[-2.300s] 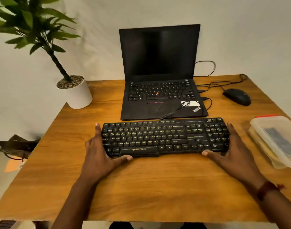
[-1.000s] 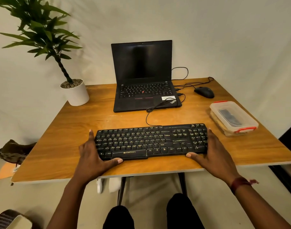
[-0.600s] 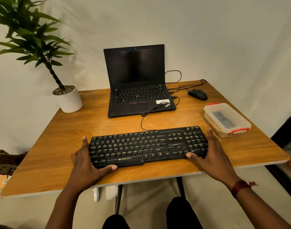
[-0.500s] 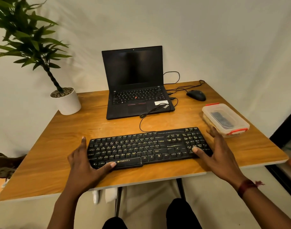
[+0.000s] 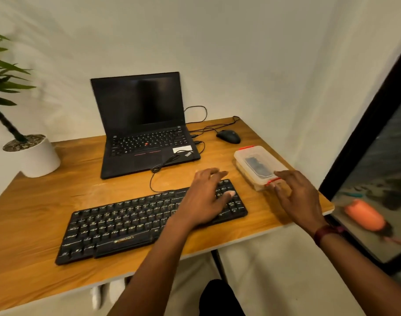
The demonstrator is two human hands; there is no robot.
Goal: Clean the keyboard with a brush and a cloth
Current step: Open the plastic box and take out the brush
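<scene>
1. A potted plant [image 5: 33,156] in a white pot stands at the bench's [image 5: 47,206] far left corner.
2. The keyboard [image 5: 126,224] lies near the bench's front edge, skewed so that its right end sits farther back. It is black and full-size with a number pad, pale key legends and a gold logo on the front lip. Its black cable loops toward the laptop [image 5: 145,133].
3. The left hand [image 5: 204,199] hovers over the keyboard's right end, fingers loosely spread and holding nothing.
4. A clear plastic box [image 5: 256,165] with red clasps sits by the right edge.
5. The right hand [image 5: 295,197] has extended fingers, tips at the box's near clasp.
</scene>
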